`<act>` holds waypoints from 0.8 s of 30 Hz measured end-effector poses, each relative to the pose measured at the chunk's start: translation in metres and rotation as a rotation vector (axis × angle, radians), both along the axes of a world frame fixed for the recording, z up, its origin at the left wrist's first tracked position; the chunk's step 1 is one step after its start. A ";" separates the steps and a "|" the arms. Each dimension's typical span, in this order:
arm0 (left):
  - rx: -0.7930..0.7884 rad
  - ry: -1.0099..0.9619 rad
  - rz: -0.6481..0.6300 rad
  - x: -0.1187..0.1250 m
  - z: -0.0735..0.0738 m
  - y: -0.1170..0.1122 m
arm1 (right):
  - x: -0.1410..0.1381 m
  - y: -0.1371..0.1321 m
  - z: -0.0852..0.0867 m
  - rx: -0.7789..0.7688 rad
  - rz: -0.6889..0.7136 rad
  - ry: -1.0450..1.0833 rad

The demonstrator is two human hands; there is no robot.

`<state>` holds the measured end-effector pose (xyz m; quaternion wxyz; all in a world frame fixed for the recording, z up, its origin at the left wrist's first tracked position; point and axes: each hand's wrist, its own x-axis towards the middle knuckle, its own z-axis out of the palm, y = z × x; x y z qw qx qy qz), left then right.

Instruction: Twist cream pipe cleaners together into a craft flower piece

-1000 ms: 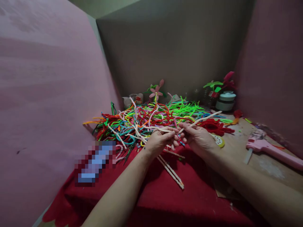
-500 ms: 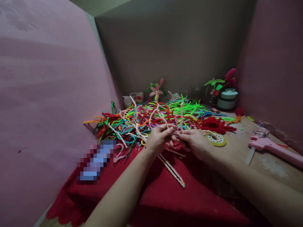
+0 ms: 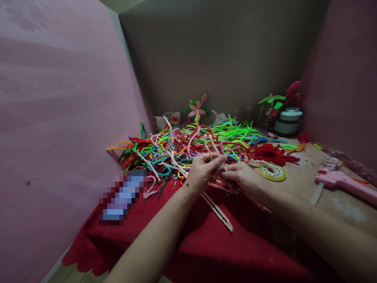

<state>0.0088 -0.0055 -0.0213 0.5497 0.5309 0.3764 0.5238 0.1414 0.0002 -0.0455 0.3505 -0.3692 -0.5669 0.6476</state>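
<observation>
My left hand point(image 3: 203, 171) pinches pale pipe cleaners point(image 3: 216, 146) between thumb and fingers. Two of their ends stand up side by side above it, leaning left. Close against it, my right hand point(image 3: 243, 177) is closed on the lower part of the same pipe cleaners. The fingertips hide most of the joined part. Below the hands, two long cream pipe cleaners point(image 3: 219, 215) lie on the red cloth point(image 3: 212, 251). Right behind both hands spreads a tangled heap of coloured pipe cleaners point(image 3: 235, 131).
A yellow tape roll point(image 3: 272, 172) and a pink glue gun point(image 3: 335, 177) lie to the right. A lidded jar point(image 3: 288, 121) stands at the back right. Pink pipe-cleaner flowers point(image 3: 196, 109) rise behind the heap. A blurred-out bluish object point(image 3: 125, 198) lies at left, beside the wall.
The pale strand that stood upright over my right hand now leans left beside the one over my left hand. Both hands stay close together. The view has shifted slightly.
</observation>
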 end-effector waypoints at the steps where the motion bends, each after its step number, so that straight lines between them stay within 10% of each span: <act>1: 0.005 0.006 0.008 -0.001 0.000 0.001 | 0.001 0.000 0.000 -0.008 0.028 0.018; 9: 0.047 -0.112 0.027 -0.011 0.002 0.004 | 0.004 0.004 0.005 -0.230 0.000 0.397; 24: 0.012 -0.194 0.032 -0.013 0.008 0.000 | 0.002 -0.001 0.006 -0.168 0.099 0.376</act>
